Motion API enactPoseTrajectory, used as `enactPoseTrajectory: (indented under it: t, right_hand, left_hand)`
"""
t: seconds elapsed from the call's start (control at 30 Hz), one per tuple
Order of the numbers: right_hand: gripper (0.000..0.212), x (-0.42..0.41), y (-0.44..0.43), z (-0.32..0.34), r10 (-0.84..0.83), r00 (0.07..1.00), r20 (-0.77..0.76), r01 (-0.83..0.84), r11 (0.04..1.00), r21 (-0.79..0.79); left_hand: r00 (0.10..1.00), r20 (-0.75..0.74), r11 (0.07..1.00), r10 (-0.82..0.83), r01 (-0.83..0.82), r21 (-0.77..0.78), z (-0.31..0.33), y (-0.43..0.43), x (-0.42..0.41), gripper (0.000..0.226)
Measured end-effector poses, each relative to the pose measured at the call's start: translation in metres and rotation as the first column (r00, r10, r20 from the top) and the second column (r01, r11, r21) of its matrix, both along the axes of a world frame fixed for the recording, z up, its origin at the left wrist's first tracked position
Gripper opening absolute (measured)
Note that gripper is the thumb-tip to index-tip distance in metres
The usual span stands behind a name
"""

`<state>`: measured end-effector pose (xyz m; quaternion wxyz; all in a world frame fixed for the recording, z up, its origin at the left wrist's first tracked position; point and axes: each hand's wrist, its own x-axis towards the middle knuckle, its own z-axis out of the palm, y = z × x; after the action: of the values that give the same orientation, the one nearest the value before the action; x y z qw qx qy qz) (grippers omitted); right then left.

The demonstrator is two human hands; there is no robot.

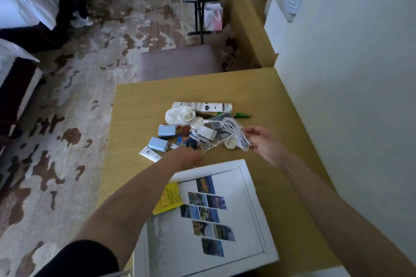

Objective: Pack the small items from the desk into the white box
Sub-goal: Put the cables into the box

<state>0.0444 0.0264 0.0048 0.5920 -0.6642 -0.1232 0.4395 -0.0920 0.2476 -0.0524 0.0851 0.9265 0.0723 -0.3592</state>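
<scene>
A heap of small items lies mid-desk: a white tube (202, 106), white socks (179, 115), two pale blue packs (167, 130), a white charger (206, 131), a green pen (242, 115) and a small white tube (149, 153). My right hand (263, 141) pinches a coiled white cable (236, 134) at the heap's right side. My left hand (188, 159) rests at the heap's near edge, fingers curled around thin sticks or string; the grip is hard to read. The white box (258, 209) lies open in front, holding photo strips and a yellow packet (169, 198).
The wooden desk (139, 101) ends at the left over patterned carpet. A white wall (349, 96) borders the right. A padded stool (177, 62) stands beyond the far desk edge. Beds are at the far left, a luggage rack with towels at the back.
</scene>
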Motion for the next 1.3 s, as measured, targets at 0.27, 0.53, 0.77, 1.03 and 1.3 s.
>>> enactPoseTrajectory:
  t: [0.27,0.53,0.77,1.03,1.3]
  right_hand:
    - [0.015,-0.036,0.009,0.026,0.063,0.992,-0.108,-0.06,0.998,0.033]
    - [0.017,-0.052,0.015,0.032,0.215,0.974,0.068,-0.204,0.97,-0.135]
    - [0.011,-0.067,0.009,0.029,0.43,0.835,0.343,-0.322,0.888,-0.329]
    - [0.015,-0.082,0.007,0.027,0.404,0.844,0.353,-0.302,0.901,-0.31]
    - [0.018,-0.09,0.012,0.022,0.437,0.869,0.232,-0.372,0.886,-0.276]
  left_hand:
    - [0.997,0.077,0.997,0.004,-0.009,0.071,0.016,0.005,-0.019,0.02]
    - [0.9,0.057,0.889,0.432,-0.414,-0.197,0.023,0.028,-0.056,0.017]
    - [0.87,-0.083,0.804,0.486,-0.482,-0.348,0.0,0.043,-0.064,0.014]
    - [0.883,-0.166,0.851,0.44,-0.468,-0.239,-0.003,0.051,-0.06,0.011]
    - [0.845,-0.04,0.732,0.533,-0.485,-0.478,0.029,0.063,-0.07,0.018]
